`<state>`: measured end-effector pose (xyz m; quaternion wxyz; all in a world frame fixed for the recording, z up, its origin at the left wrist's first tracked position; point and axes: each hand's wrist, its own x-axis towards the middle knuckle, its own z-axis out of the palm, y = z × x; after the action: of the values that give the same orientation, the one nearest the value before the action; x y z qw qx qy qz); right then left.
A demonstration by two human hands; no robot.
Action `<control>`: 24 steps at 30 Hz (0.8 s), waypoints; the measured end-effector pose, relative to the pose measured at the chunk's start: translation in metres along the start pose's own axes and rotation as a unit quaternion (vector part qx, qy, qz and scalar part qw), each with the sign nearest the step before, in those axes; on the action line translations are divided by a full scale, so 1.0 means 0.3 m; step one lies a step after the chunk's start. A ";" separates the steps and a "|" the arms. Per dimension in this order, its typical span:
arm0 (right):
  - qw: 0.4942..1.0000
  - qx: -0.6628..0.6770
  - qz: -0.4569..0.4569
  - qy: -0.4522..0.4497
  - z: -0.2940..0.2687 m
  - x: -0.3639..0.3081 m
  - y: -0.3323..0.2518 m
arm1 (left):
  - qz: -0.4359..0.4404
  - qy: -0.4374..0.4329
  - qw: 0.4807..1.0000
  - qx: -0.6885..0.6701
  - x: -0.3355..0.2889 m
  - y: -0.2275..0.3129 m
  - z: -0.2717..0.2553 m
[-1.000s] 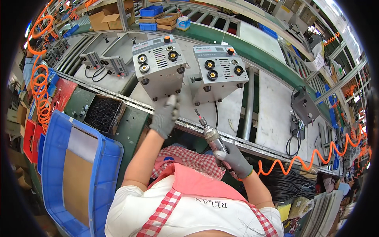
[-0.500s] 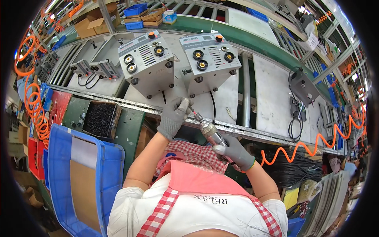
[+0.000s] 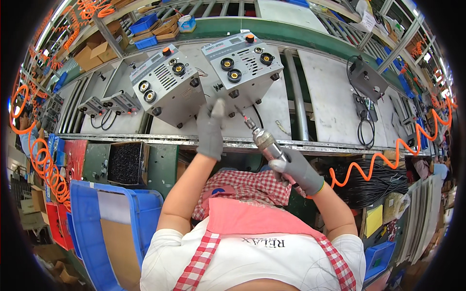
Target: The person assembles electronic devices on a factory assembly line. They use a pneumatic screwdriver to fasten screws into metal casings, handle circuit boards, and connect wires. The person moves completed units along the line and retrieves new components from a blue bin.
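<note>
Head view: gloved left hand (image 3: pixel 210 128) reaches up with fingers extended, fingertips touching the lower edge of the right grey machine (image 3: pixel 241 68), grasping nothing. Right hand (image 3: pixel 297 170) is clenched around a pneumatic screwdriver (image 3: pixel 264 140), its bit angled toward that machine. Both machines stand near the bench's (image 3: pixel 325 92) front edge, the left machine (image 3: pixel 167 87) beside it.

Tilted grey pneumatic screwdriver (image 3: pixel 264 140) beside two upended grey welder boxes (image 3: pixel 241 68).
</note>
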<state>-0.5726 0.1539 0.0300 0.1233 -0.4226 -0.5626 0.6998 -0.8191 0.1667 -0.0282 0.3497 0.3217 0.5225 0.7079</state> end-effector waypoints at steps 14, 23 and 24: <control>0.996 -0.038 -0.044 0.063 0.009 0.045 -0.082 | 0.076 -0.101 0.988 -0.086 0.289 -0.074 0.116; 0.996 -0.051 -0.023 0.069 0.037 0.047 -0.114 | 0.048 -0.031 0.995 -0.078 0.296 -0.115 0.142; 0.994 -0.070 -0.036 0.073 0.039 0.055 -0.104 | 0.056 -0.030 0.994 -0.088 0.298 -0.136 0.143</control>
<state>-0.6008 0.1671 0.0504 0.1598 -0.4595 -0.6145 0.6211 -0.8264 0.2715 -0.0490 0.3524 0.3394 0.4288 0.7594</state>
